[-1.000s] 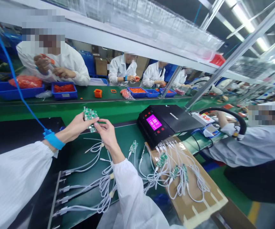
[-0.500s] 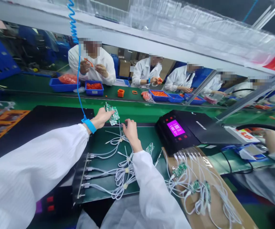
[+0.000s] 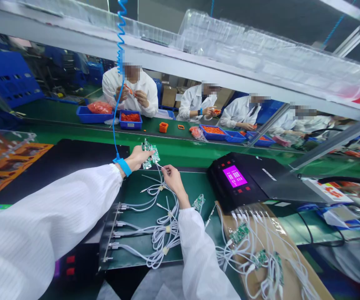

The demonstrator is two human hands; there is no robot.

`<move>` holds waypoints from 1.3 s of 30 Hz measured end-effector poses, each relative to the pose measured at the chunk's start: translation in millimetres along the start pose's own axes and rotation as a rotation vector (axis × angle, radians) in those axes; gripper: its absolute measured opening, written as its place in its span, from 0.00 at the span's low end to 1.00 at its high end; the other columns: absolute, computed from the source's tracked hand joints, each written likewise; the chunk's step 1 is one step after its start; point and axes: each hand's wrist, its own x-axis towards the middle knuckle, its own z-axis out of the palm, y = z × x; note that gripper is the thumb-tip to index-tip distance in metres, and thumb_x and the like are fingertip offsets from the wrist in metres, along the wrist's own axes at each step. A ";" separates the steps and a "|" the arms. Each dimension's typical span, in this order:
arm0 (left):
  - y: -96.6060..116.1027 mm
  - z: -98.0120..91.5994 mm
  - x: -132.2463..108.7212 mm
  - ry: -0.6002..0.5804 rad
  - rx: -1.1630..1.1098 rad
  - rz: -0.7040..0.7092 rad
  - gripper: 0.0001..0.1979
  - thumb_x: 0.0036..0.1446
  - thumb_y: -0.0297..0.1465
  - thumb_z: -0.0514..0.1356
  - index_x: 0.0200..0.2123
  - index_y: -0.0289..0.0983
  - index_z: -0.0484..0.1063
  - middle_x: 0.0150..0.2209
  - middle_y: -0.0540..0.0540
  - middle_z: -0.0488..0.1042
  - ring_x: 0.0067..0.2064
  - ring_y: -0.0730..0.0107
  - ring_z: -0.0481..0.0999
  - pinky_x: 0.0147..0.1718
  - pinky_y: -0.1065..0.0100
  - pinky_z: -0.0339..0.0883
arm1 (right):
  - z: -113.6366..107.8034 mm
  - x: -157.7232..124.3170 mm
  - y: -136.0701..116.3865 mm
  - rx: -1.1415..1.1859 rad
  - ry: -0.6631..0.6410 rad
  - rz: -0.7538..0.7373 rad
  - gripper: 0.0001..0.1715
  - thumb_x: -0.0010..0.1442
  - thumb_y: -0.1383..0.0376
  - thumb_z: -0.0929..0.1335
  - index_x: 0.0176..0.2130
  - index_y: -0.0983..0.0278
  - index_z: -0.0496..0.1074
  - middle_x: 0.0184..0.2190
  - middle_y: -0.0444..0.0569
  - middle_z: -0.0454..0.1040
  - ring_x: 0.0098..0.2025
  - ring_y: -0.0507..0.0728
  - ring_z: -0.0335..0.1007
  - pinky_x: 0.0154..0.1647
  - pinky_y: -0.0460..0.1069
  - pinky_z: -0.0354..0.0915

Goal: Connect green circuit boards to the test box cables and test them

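Observation:
My left hand (image 3: 138,158), with a blue wrist strap (image 3: 124,167), is closed on green circuit boards (image 3: 151,153) held above the far edge of the bench. Just below and right of them, my right hand (image 3: 173,179) pinches a white cable (image 3: 159,166) by its end, close to the boards' lower edge. Whether the plug sits in a board is too small to tell. Bundled white cables (image 3: 164,233) lie under my hands, plugged into a metal strip (image 3: 109,233) on the left. Another circuit board (image 3: 198,203) rests beyond my right forearm.
A black tester with a lit purple screen (image 3: 235,176) stands to the right, cabled to boards on cardboard (image 3: 305,254). A black box (image 3: 86,156) and orange trays (image 3: 36,154) lie left. Across the belt, co-workers (image 3: 148,89) handle orange parts beside blue bins (image 3: 131,124).
My right hand has closed its fingers on the white cable's end, close under the boards. My left hand still holds the boards. The whole view has shifted slightly.

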 end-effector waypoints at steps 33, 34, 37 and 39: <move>10.6 5.3 -17.7 -0.094 0.016 0.176 0.19 0.38 0.38 0.79 0.25 0.35 0.74 0.25 0.46 0.76 0.28 0.67 0.73 0.32 0.64 0.67 | 7.0 -17.5 -21.3 0.570 0.182 -0.073 0.22 0.64 0.44 0.66 0.37 0.60 0.71 0.28 0.43 0.73 0.35 0.56 0.73 0.42 0.51 0.68; 10.4 5.6 -18.0 -0.091 0.010 0.177 0.20 0.37 0.38 0.79 0.26 0.35 0.74 0.25 0.46 0.76 0.28 0.67 0.73 0.32 0.64 0.67 | 7.6 -17.8 -22.0 0.573 0.197 -0.073 0.22 0.64 0.44 0.66 0.36 0.60 0.71 0.28 0.44 0.73 0.35 0.56 0.72 0.42 0.50 0.68; 8.8 7.0 -19.0 -0.060 -0.009 0.172 0.22 0.36 0.39 0.80 0.28 0.34 0.75 0.27 0.46 0.77 0.29 0.66 0.74 0.33 0.64 0.68 | 9.5 -19.3 -23.8 0.576 0.247 -0.069 0.22 0.64 0.45 0.66 0.35 0.61 0.71 0.28 0.44 0.74 0.35 0.56 0.72 0.42 0.50 0.68; 7.4 8.3 -20.0 -0.039 -0.019 0.180 0.23 0.36 0.39 0.80 0.30 0.34 0.75 0.28 0.46 0.78 0.29 0.66 0.75 0.31 0.65 0.68 | 10.8 -20.4 -24.3 0.579 0.262 -0.067 0.22 0.64 0.46 0.66 0.35 0.61 0.70 0.28 0.44 0.73 0.35 0.55 0.71 0.42 0.50 0.68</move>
